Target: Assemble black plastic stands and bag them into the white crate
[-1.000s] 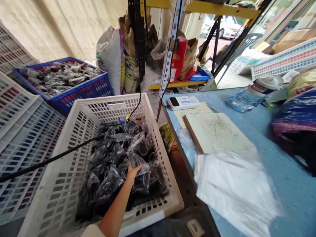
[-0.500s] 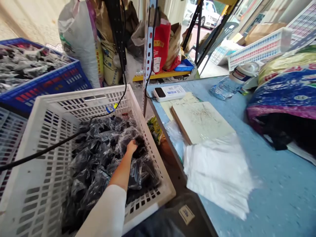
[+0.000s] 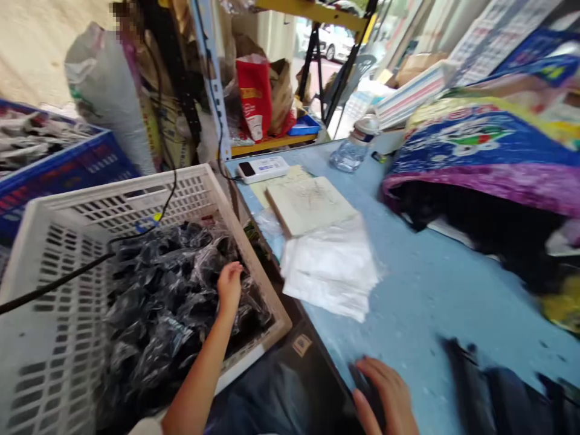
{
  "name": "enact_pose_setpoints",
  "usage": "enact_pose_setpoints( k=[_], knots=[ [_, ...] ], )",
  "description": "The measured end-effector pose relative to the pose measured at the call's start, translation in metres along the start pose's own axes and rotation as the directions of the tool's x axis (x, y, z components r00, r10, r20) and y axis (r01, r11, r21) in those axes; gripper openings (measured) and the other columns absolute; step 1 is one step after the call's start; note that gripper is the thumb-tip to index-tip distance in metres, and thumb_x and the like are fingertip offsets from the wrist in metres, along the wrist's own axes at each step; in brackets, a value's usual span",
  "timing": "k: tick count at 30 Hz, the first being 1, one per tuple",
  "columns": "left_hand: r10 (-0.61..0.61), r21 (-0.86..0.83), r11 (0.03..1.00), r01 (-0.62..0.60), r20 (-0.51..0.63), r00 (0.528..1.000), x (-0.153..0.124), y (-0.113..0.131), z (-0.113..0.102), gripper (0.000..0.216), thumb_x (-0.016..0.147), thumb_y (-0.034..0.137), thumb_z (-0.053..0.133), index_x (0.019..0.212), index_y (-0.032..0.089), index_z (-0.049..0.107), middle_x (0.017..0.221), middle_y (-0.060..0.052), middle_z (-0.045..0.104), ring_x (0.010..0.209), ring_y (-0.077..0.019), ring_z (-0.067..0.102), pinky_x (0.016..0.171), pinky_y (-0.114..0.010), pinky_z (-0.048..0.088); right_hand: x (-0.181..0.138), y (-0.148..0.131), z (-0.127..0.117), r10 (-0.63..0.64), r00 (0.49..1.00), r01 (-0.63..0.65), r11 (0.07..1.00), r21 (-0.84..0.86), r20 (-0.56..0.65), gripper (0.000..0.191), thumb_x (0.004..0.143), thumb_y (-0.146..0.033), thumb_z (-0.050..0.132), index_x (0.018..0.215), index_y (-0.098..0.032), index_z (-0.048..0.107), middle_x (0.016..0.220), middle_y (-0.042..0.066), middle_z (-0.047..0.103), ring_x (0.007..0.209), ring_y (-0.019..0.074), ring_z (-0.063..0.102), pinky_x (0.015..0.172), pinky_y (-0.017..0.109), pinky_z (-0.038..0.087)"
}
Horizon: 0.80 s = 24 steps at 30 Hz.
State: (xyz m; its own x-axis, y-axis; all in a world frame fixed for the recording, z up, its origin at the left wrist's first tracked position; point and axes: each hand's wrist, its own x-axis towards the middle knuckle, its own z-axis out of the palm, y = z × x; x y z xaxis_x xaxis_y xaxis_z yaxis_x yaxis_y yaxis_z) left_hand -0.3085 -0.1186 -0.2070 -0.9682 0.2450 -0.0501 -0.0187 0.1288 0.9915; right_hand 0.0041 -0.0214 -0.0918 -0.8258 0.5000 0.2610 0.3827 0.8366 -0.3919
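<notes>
My left hand reaches into a white slotted crate holding several black items in clear plastic packets. Its fingers curl down onto one packet near the crate's right wall. My right hand lies at the near edge of the blue table. Its fingers are bent over a small dark object that is blurred. More dark shapes lie to the right of that hand, smeared by motion.
A stack of white bags, a pale board, a white device and a water bottle sit on the table. A large blue-and-purple sack fills its right side. A black cable crosses the crate. A blue crate stands behind.
The view has swung right and down. My left hand has risen slightly off the packets toward the crate's right wall. My right hand has come into view at the table's near edge.
</notes>
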Motion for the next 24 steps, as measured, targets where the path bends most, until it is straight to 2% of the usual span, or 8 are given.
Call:
enact_pose_setpoints(
  k=[3,6,7,9,11,13,16,24],
  knots=[
    [0.178,-0.024,0.984,-0.178,-0.023,0.984,-0.011,0.058,-0.001,0.015,0.077,0.026,0.047,0.085,0.016,0.055,0.083,-0.001,0.057,0.081,-0.0138,0.053,0.080,-0.030,0.040,-0.002,-0.015,-0.008,0.045,0.999,-0.045,0.998,0.034,-0.007,0.024,0.079,-0.028,0.045,0.103,-0.023,0.046,0.099,0.006,0.055,0.095,0.0227,0.051,0.078,0.038,0.043],
    [0.375,0.014,0.925,-0.379,0.104,0.921,-0.024,0.117,0.003,0.011,0.074,0.024,0.049,0.079,0.017,0.057,0.080,-0.001,0.058,0.080,-0.0141,0.053,0.078,-0.028,0.040,-0.007,-0.017,-0.028,0.071,0.995,-0.069,0.997,0.038,-0.064,0.019,0.081,-0.025,0.041,0.099,-0.023,0.047,0.096,0.005,0.056,0.090,0.0205,0.053,0.075,0.034,0.045],
    [0.470,0.044,0.871,-0.489,0.211,0.857,-0.029,0.134,0.008,0.011,0.075,0.022,0.048,0.078,0.017,0.057,0.079,-0.001,0.058,0.079,-0.0140,0.053,0.076,-0.027,0.040,-0.008,-0.014,-0.038,0.098,0.986,-0.099,0.995,0.003,-0.135,0.017,0.081,-0.025,0.040,0.096,-0.022,0.048,0.092,0.005,0.057,0.087,0.0207,0.054,0.073,0.033,0.046],
    [0.595,0.077,0.682,-0.727,0.520,0.613,-0.039,0.161,0.026,0.014,0.077,0.021,0.044,0.081,0.018,0.057,0.080,-0.002,0.059,0.081,-0.0150,0.052,0.077,-0.028,0.039,-0.007,-0.003,-0.059,0.198,0.932,-0.252,0.956,-0.151,-0.303,0.018,0.081,-0.029,0.039,0.092,-0.019,0.049,0.085,0.008,0.057,0.079,0.0237,0.054,0.066,0.036,0.046],
    [0.522,0.058,0.473,-0.879,0.786,0.332,-0.046,0.178,0.052,0.017,0.077,0.024,0.044,0.088,0.019,0.056,0.092,-0.004,0.059,0.092,-0.0183,0.049,0.082,-0.032,0.036,-0.003,0.010,-0.078,0.365,0.859,-0.491,0.788,-0.373,-0.360,0.030,0.079,-0.037,0.043,0.095,-0.014,0.050,0.088,0.012,0.056,0.078,0.0293,0.052,0.061,0.040,0.044],
    [0.382,0.052,0.353,-0.934,0.903,0.195,-0.049,0.185,0.079,0.023,0.075,0.028,0.048,0.096,0.019,0.053,0.104,-0.006,0.056,0.100,-0.0218,0.045,0.084,-0.035,0.033,0.001,0.021,-0.089,0.531,0.800,-0.584,0.587,-0.560,-0.279,0.040,0.075,-0.039,0.049,0.102,-0.009,0.049,0.094,0.016,0.054,0.080,0.0323,0.050,0.059,0.041,0.043],
    [0.313,0.095,0.315,-0.944,0.929,0.198,-0.044,0.187,0.110,0.022,0.073,0.026,0.049,0.093,0.017,0.054,0.099,-0.008,0.058,0.093,-0.0237,0.048,0.078,-0.035,0.035,0.004,0.029,-0.091,0.615,0.759,-0.571,0.468,-0.675,-0.216,0.046,0.073,-0.033,0.054,0.112,-0.008,0.045,0.099,0.017,0.051,0.084,0.0313,0.049,0.061,0.038,0.041],
    [0.251,0.183,0.411,-0.893,0.919,0.303,-0.029,0.181,0.129,0.023,0.077,0.021,0.036,0.083,0.017,0.058,0.088,-0.005,0.062,0.080,-0.0186,0.055,0.072,-0.029,0.040,-0.005,0.034,-0.083,0.606,0.734,-0.637,0.457,-0.620,-0.307,0.051,0.070,-0.024,0.057,0.117,-0.012,0.042,0.111,0.019,0.042,0.095,0.0341,0.041,0.067,0.042,0.040]
  ],
)
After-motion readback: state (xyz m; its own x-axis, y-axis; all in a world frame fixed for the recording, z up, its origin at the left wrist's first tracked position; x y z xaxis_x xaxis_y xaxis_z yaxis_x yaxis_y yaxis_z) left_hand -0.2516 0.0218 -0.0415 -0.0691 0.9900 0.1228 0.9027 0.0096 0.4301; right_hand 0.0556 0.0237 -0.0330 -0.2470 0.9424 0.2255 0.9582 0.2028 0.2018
